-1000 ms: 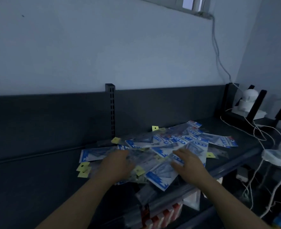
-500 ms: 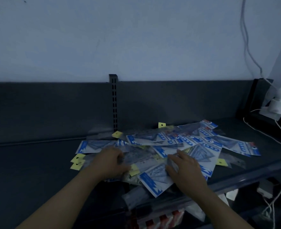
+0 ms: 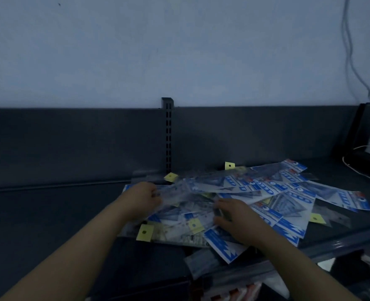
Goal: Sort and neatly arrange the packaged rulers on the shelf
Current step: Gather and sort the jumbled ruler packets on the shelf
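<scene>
packaged rulers (image 3: 288,205), heaped loose on the dark shelf (image 3: 49,213). left hand (image 3: 145,197) pinches one long clear packet (image 3: 201,184) running rightward from the grip; right hand (image 3: 234,216) lies curled just beside, hold unclear. yellow tag (image 3: 145,232) below the grip.

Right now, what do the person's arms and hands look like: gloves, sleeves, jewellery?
The left hand and right hand are bare, without gloves; no ring or watch can be made out in the dim light. The left forearm and right forearm are uncovered down to the picture's lower edge, so no sleeve is in view.
</scene>
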Tool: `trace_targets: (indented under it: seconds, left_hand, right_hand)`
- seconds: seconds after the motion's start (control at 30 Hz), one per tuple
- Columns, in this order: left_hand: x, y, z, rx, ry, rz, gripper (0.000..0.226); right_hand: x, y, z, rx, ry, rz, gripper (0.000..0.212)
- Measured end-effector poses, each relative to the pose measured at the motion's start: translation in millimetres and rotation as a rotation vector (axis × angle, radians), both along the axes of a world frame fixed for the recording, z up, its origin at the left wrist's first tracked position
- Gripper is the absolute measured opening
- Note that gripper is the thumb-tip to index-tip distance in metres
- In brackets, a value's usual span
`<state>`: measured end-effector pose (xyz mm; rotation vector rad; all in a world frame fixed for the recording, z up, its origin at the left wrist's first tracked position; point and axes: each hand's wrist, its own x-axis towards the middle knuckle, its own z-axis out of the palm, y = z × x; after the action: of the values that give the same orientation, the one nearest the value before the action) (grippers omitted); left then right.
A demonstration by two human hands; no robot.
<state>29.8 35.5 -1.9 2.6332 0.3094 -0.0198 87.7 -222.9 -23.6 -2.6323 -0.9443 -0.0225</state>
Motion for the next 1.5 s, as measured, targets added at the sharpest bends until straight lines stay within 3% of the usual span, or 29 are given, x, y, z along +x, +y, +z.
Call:
trace_targets:
  seconds: [0.2, 0.3, 0.47, 0.73, 0.87, 1.03, 1.2, 1.27, 1.43, 1.5]
  left_hand:
    - [6.7, 3.7, -2.4, 0.032, 0.075, -0.009, 0.033]
    - [4.8, 5.8, -0.8, -0.008, 0.02, 0.004, 0.033]
    - [-5.5, 18.7, 0.1, -0.142, -0.072, 0.045, 0.021]
    - [-32.3, 26.4, -8.1, -0.175, -0.102, 0.115, 0.012]
    - [-32.7, 18.3, -16.4, -0.147, -0.081, 0.091, 0.021]
    - [-29.6, 14.0, -14.6, -0.052, 0.015, 0.041, 0.026]
    - [-20.0, 14.5, -2.6, -0.079, 0.037, 0.066, 0.018]
    - [-16.3, 16.4, 2.6, -0.149, 0.035, 0.092, 0.028]
    - [-12.7, 4.1, 7.2, -0.661, -0.071, 0.236, 0.007]
    - [-9.0, -6.4, 1.5, -0.839, -0.078, 0.287, 0.02]
  right_hand:
    - [11.4, -4.2, 3.4, -0.116, 0.134, -0.011, 0.05]
    - [17.1, -2.5, 6.9, -0.104, 0.146, -0.042, 0.043]
    - [22.4, 1.7, 11.4, 0.085, 0.255, -0.071, 0.02]
    - [30.7, 13.3, 38.4, 0.309, 0.092, -0.135, 0.012]
    - [32.8, 25.5, 63.3, 0.434, -0.126, -0.17, 0.014]
    - [35.5, 36.5, 97.9, 0.551, -0.226, -0.15, 0.022]
    - [49.7, 40.3, 106.1, 0.662, 0.043, -0.222, 0.021]
    - [53.8, 40.6, 94.6, 0.686, 0.201, -0.284, 0.021]
    - [48.3, 46.8, 47.1, 0.796, 0.513, -0.412, 0.023]
    - [43.9, 50.8, 34.3, 0.84, 0.62, -0.426, 0.022]
